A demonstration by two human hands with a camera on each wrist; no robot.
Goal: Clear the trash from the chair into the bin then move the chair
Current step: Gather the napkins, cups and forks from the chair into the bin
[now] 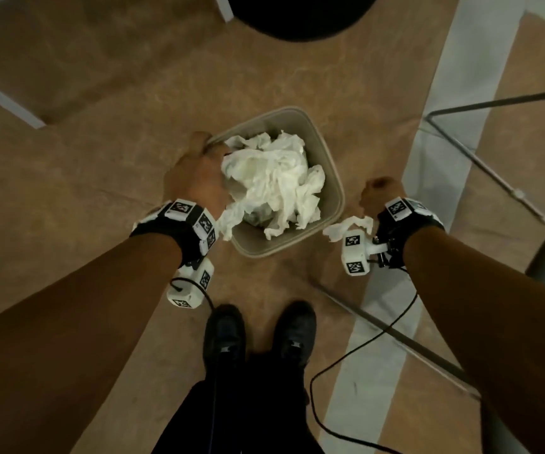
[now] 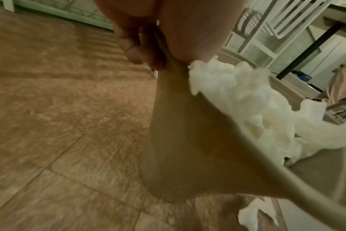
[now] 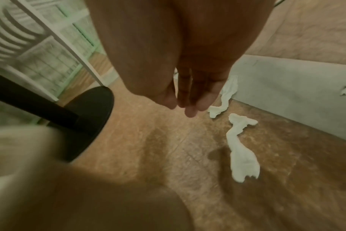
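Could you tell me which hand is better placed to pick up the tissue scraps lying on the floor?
Right. The right hand hangs free beside the floor scraps, while the left hand grips the bin.

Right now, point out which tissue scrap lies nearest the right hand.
The crumpled scrap beside the right hand by the grey strip; the long twisted scrap lies farther out on the brown floor.

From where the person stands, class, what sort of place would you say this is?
Probably an indoor room in a home or office, though I can't be sure. The floor is brown tile, a small beige bin stuffed with crumpled tissue stands on it, and white panelled furniture lines one side.
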